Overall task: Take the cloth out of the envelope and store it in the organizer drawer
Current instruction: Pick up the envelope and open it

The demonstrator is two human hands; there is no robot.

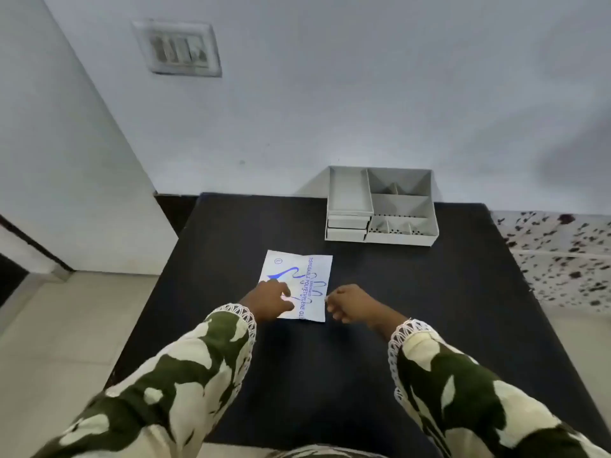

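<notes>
A white envelope (297, 282) with blue writing lies flat on the black tabletop (429, 309). It is the thing to look at first. The cloth cannot be seen, so you cannot tell if it is inside the envelope.

The left hand (269, 300) rests on the near left part of the envelope. Its fingers (287, 290) are spread a little apart and press down flat on the paper. They are not wrapped around anything.

The right hand (347, 302) is at the near right edge of the envelope. Its fingers (334, 310) are curled in close together. The fingertips are right at the paper's edge, but you cannot tell if they pinch it or only touch it.

Both arms wear sleeves (185, 375) with green and cream patches and white lace at the cuffs.

Past the envelope, farther from the person and a bit to the right, sits a grey organizer (380, 206). It is well apart from the envelope. It stands at the far edge of the tabletop, close to the white wall (330, 94). On its left side is an open tray on top, with two shut drawers (347, 228) under it. On its right side are small open boxes.

High on the wall, up and to the left of the envelope, is a switch plate (178, 49).
</notes>
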